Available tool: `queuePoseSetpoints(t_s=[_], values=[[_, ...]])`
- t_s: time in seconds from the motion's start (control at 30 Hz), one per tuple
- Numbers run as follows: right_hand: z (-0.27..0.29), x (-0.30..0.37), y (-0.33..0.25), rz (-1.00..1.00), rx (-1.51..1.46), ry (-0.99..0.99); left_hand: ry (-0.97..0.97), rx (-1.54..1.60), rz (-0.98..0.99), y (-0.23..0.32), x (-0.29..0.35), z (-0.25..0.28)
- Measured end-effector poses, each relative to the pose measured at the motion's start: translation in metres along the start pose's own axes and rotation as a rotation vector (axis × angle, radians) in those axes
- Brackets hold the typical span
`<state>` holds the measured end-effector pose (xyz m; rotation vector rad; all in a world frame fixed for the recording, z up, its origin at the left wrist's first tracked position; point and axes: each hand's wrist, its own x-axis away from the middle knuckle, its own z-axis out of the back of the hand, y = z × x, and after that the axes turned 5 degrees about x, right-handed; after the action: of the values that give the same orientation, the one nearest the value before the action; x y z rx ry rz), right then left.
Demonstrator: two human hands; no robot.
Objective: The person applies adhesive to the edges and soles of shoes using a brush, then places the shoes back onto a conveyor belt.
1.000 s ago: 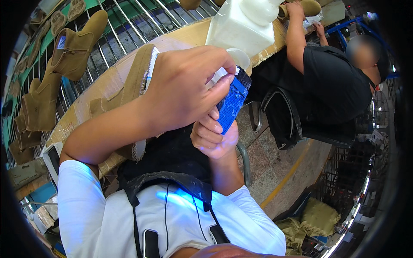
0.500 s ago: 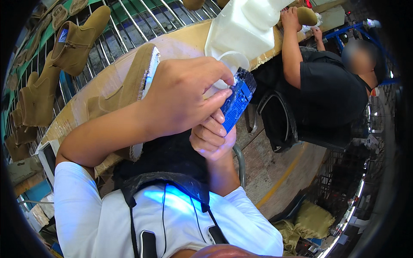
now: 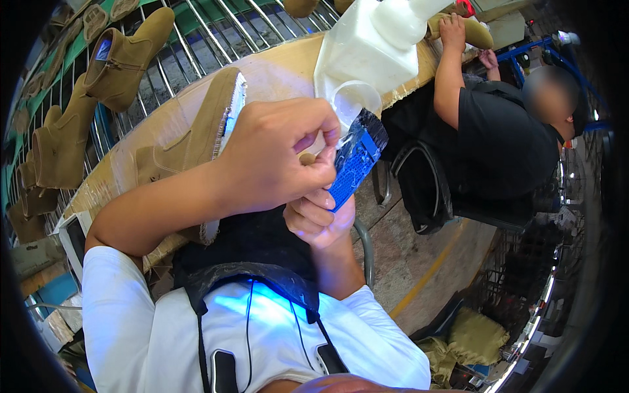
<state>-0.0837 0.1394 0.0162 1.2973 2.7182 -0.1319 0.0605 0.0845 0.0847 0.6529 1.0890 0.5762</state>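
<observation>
My right hand (image 3: pixel 322 219) grips a blue brush (image 3: pixel 352 167) with black bristles; the brush tilts up and right, with pale smears on it. My left hand (image 3: pixel 275 144) is closed in a pinch beside the brush's upper left edge, its thumb and forefinger together. A whitish bit shows by those fingertips, too small to name. Behind my left forearm a tan suede boot (image 3: pixel 187 147) lies on the table, its whitish sole edge facing right and partly covered by my hand. Just beyond the brush is a translucent cup-like mouth (image 3: pixel 368 98) of a white plastic container (image 3: pixel 357 56).
Several tan boots (image 3: pixel 124 72) stand on a metal bar rack (image 3: pixel 216 33) along the far left. The table edge (image 3: pixel 278 59) curves across the back. At right a co-worker in black (image 3: pixel 498 144) sits on a chair (image 3: pixel 426 190), handling another boot (image 3: pixel 468 33).
My left fingers have shifted slightly down and left along the brush, and the brush has moved a little left and down. The co-worker's hands have moved on their boot.
</observation>
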Motion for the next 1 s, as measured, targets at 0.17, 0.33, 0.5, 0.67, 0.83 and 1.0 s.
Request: queuePoseSetpoints(t_s=[0.17,0.33,0.5,0.67,0.83,1.0], values=[[0.004,-0.004,-0.008,0.011,-0.034,-0.163,-0.015,0.025,0.093,0.005,0.015,0.017],[0.005,0.002,-0.010,0.070,0.011,-0.148,-0.047,-0.297,0.138,-0.020,0.005,0.060],[0.007,0.002,-0.003,0.064,-0.037,-0.178,-0.155,-0.219,0.263,-0.022,-0.004,0.061],[-0.003,0.001,0.003,0.025,-0.051,-0.087,-0.171,-0.124,0.118,0.012,-0.007,0.023],[0.011,0.008,0.003,0.008,-0.027,-0.177,-0.103,-0.013,0.228,0.022,-0.003,-0.004],[0.009,0.009,0.006,0.005,-0.034,-0.150,-0.067,-0.026,0.204,0.023,-0.003,-0.008]])
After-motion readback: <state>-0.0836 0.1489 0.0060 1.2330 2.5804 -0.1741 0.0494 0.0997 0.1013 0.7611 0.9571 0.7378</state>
